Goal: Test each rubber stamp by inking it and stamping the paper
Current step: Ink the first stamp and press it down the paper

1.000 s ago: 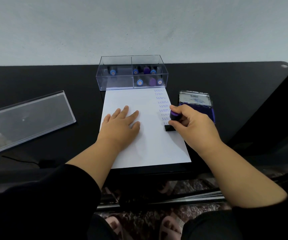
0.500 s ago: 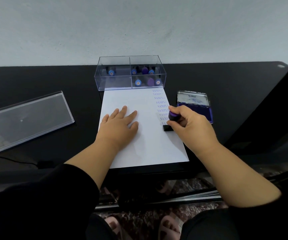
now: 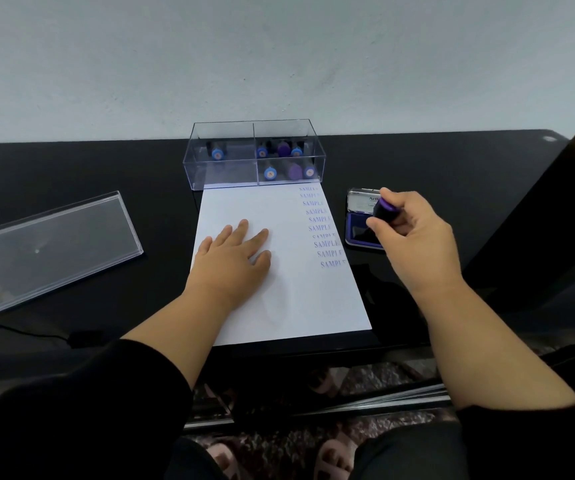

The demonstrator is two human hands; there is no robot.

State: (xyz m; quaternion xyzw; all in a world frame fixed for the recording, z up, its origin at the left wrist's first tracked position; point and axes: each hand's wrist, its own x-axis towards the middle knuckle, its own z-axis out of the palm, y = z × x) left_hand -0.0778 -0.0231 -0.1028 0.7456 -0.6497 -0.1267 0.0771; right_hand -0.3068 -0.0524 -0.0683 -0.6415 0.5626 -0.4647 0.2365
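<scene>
Right hand [image 3: 414, 233] over the ink pad [image 3: 362, 230], fingers clamped on a purple-topped stamp [image 3: 384, 211], just right of the paper [image 3: 279, 271]. Left hand [image 3: 234, 261] flat on the paper, fingers straight and slightly apart, beside a column of blue SAMPLE prints [image 3: 324, 230]. More stamps in the clear box [image 3: 254, 154] at the paper's far edge; box lid [image 3: 47, 247] on the table [image 3: 452, 161], well left.

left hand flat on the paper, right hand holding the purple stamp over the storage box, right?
Not quite. In the head view the right hand holds the purple stamp over the ink pad, not the storage box. The left hand does lie flat on the paper.
</scene>
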